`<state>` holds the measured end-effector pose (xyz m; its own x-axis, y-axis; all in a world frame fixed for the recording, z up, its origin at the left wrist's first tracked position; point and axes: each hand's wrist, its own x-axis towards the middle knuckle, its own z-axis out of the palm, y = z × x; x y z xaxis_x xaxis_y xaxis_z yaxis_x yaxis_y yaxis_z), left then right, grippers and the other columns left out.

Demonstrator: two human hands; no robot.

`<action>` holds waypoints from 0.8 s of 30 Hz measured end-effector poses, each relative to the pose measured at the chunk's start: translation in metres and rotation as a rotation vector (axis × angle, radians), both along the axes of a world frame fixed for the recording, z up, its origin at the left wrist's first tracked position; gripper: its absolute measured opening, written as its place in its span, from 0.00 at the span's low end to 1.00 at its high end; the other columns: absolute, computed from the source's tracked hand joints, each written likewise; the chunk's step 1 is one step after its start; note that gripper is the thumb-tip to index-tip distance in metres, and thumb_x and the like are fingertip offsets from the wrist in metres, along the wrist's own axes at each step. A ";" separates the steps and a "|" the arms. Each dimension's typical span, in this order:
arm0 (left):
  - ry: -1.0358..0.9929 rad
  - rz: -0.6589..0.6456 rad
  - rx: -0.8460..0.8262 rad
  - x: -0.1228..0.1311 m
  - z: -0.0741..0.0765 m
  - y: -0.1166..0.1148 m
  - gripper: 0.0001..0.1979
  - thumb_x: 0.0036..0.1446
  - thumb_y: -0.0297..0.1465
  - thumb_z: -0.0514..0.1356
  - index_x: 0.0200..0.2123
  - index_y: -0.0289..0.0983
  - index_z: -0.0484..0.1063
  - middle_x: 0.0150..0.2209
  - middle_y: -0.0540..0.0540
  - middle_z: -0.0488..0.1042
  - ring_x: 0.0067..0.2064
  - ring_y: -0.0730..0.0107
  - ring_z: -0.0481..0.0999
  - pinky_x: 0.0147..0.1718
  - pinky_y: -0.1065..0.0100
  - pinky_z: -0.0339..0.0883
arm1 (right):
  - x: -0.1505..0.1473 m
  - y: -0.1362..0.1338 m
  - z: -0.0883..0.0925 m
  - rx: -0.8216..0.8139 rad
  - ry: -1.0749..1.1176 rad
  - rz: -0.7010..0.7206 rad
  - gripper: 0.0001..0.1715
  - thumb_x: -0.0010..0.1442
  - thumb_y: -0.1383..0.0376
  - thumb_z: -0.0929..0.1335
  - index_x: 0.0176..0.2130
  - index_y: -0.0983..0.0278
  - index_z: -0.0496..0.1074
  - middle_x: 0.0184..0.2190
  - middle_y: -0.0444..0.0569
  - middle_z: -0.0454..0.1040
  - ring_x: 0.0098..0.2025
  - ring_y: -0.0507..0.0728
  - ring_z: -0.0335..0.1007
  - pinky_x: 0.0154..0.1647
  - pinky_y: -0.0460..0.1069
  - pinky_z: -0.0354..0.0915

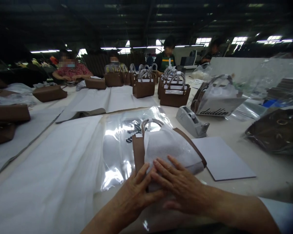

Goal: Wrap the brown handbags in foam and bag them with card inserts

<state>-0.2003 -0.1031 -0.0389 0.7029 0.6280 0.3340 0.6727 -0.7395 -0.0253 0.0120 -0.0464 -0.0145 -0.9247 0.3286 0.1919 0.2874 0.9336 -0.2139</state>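
Observation:
A brown handbag (pixel 138 152) lies at the front centre, its handles pointing away from me. White tissue paper (pixel 169 143) covers most of its upper face. My left hand (pixel 136 191) rests at the lower left of the bag, fingers apart. Spread across the lower part of the tissue is my right hand (pixel 177 182), its fingertips close beside my left hand. Neither hand grips anything. Under and left of the bag is a shiny clear plastic sheet or bag (pixel 117 146) with dark lettering.
White sheets (pixel 46 162) cover the left. A tape dispenser (pixel 191 122), a white board (pixel 222 159) and plastic-wrapped bags (pixel 280 130) are right. Brown handbags (pixel 174 97) stand behind; several people sit or stand beyond.

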 end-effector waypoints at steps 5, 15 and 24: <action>0.000 0.027 0.061 0.003 0.001 -0.001 0.26 0.55 0.30 0.56 0.57 0.49 0.55 0.61 0.38 0.49 0.61 0.46 0.50 0.47 0.50 0.65 | 0.004 0.014 0.007 -0.065 0.011 0.019 0.40 0.59 0.54 0.61 0.63 0.64 0.43 0.61 0.56 0.50 0.63 0.61 0.42 0.63 0.60 0.39; -0.076 0.090 0.360 0.005 -0.022 0.004 0.22 0.53 0.40 0.58 0.52 0.55 0.61 0.55 0.42 0.61 0.58 0.52 0.59 0.38 0.62 0.70 | -0.006 0.057 0.023 -0.203 0.164 0.012 0.31 0.60 0.56 0.60 0.60 0.60 0.53 0.57 0.52 0.59 0.59 0.60 0.53 0.59 0.58 0.50; 0.053 0.228 0.391 0.003 -0.035 -0.007 0.19 0.55 0.39 0.56 0.49 0.39 0.67 0.51 0.43 0.69 0.53 0.68 0.66 0.41 0.76 0.70 | -0.016 0.210 0.026 -0.988 0.294 -0.524 0.27 0.50 0.47 0.66 0.31 0.69 0.74 0.30 0.56 0.72 0.32 0.56 0.67 0.33 0.51 0.63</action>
